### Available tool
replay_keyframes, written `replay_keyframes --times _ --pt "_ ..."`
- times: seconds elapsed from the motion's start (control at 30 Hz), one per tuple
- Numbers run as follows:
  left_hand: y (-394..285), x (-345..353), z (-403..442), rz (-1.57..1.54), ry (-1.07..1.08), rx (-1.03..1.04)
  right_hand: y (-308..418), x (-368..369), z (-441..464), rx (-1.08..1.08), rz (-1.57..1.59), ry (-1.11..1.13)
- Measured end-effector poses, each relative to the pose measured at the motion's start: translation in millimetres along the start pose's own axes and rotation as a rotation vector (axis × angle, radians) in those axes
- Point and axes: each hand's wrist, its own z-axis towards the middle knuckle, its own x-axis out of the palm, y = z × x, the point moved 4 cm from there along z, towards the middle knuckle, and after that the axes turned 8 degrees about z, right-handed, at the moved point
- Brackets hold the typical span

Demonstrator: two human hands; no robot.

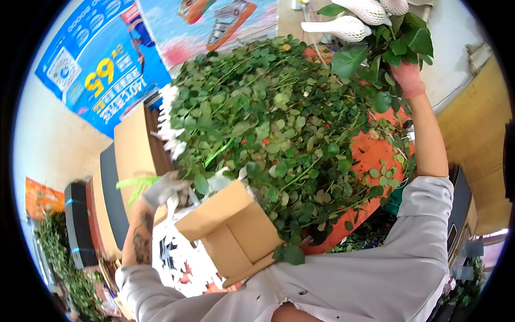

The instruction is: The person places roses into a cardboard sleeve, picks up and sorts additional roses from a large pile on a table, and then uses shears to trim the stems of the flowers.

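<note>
My right hand (409,79), in a pink glove, is raised at the upper right. It is closed round the stems of a bunch of roses (403,42), whose blooms wear white foam net sleeves (350,28). My left hand (167,189), in a pale glove, is at the lower left beside an open cardboard box (228,236). Its fingers are blurred, with white strips close under them, so I cannot make out whether it grips anything. Cut leafy rose stems (252,107) lie in a large heap between my hands.
An orange-red tabletop (375,150) shows under the heap's right side. Bright green ties (140,185) lie by my left wrist. A long cardboard carton (134,142) stands at the left. Posters (104,64) hang on the back wall. White and printed paper (179,257) lies below the box.
</note>
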Motion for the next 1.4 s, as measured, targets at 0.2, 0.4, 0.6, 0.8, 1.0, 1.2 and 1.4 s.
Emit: replay_keyframes --times 0.2,0.4,0.6,0.8,1.0,1.2,1.4 --pt "13.0 -4.7 12.2 -0.301 -0.022 -0.007 19.4 -5.4 18.5 0.373 0.640 0.087" --pt "-13.9 7.9 -10.9 -0.715 0.250 0.071 149.0 -51.5 75.0 -0.117 0.901 -0.228" --pt "6.4 -4.5 22.3 -0.669 0.189 0.232 310.0 -18.2 93.6 -0.401 0.824 0.287" --pt "-10.4 7.1 15.9 -0.570 0.177 0.335 366.6 20.5 76.2 -0.510 0.656 0.405" --pt "-42.9 28.6 -1.2 -0.101 0.196 0.264 384.0 55.4 66.2 -0.396 0.984 0.316" --pt "-37.1 15.5 -3.5 0.233 0.074 0.482 383.0 26.4 77.0 -0.494 0.917 0.241" --pt "-48.4 20.3 -80.8 0.242 -0.004 0.339 358.8 -51.8 91.7 -0.439 0.909 -0.085"
